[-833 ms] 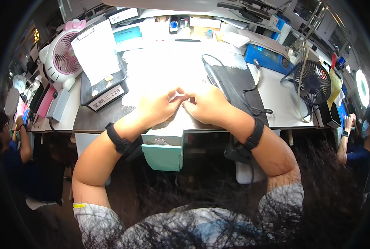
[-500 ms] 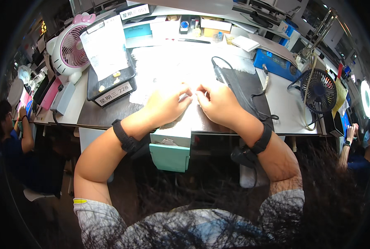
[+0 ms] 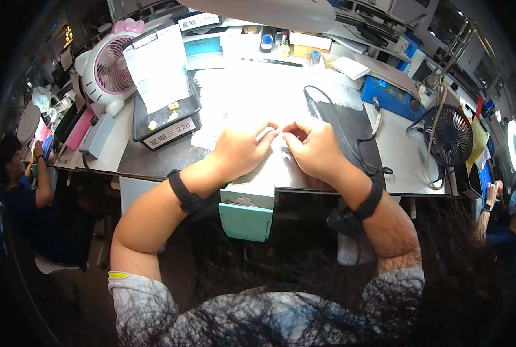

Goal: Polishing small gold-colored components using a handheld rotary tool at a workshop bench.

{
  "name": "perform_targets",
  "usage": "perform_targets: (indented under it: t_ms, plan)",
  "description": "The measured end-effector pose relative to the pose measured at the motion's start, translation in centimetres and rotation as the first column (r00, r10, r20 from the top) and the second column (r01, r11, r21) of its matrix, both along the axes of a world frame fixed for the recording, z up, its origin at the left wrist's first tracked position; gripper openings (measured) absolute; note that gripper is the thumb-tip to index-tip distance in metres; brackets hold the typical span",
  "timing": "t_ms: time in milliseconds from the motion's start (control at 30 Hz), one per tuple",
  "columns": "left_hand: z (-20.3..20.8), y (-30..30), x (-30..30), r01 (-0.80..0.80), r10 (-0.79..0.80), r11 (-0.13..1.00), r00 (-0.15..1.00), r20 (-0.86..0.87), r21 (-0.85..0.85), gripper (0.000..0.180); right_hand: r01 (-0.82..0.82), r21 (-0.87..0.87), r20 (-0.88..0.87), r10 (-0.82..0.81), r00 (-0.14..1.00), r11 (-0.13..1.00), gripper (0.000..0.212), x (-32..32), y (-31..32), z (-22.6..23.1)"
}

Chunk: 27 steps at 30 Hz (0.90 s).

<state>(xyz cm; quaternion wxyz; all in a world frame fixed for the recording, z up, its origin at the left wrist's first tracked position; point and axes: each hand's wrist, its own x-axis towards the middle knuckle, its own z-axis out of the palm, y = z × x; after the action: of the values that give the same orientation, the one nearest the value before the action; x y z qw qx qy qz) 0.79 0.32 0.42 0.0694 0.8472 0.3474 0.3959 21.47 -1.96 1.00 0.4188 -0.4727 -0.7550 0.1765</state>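
Observation:
Under bright light, my left hand (image 3: pixel 243 149) and my right hand (image 3: pixel 313 146) meet fingertip to fingertip over the bench front. Both are closed in a pinch, thumb against fingers. Whatever sits between the fingertips is too small and washed out by glare to name. Below the hands, a white and mint-green box-like piece (image 3: pixel 246 217) juts out from the bench edge. A black handpiece with a cable (image 3: pixel 312 104) lies just beyond my right hand. Dark bands circle both wrists.
Left of the hands stands a black tray (image 3: pixel 197 110) with small yellowish pieces and a clipboard sheet (image 3: pixel 157 66). A pink-and-white fan (image 3: pixel 109 69), a blue control box (image 3: pixel 390 97) and a black fan (image 3: pixel 449 134) flank the work area. A lamp (image 3: pixel 269 13) overhangs it. Other people work at both sides.
The whole view has shifted slightly, so the bench things appear further right and lower. More of the lamp shows at the top. Both hands keep their pinch, fingertips together.

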Motion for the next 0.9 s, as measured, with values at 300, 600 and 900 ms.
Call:
perform_targets:
  t_ms: [300, 600, 900]
  plan:
    - [0.0, 0.2, -0.2, 0.046, -0.046, 0.999, 0.999, 0.025, -0.008, 0.014, -0.002, -0.042, -0.067, 0.000, 0.998, 0.999, 0.022, -0.1, -0.1, 0.0]
    - [-0.1, 0.5, -0.4, 0.109, -0.110, 0.994, 0.993, 0.038, 0.025, 0.019, -0.022, -0.119, -0.180, 0.001, 0.984, 0.993, 0.020, -0.2, -0.2, 0.5]
    - [0.3, 0.5, 0.0, 0.143, -0.145, 0.989, 0.979, 0.142, 0.023, 0.018, -0.179, -0.273, -0.491, 0.023, 0.871, 0.945, 0.014, 0.0, -0.1, -0.5]
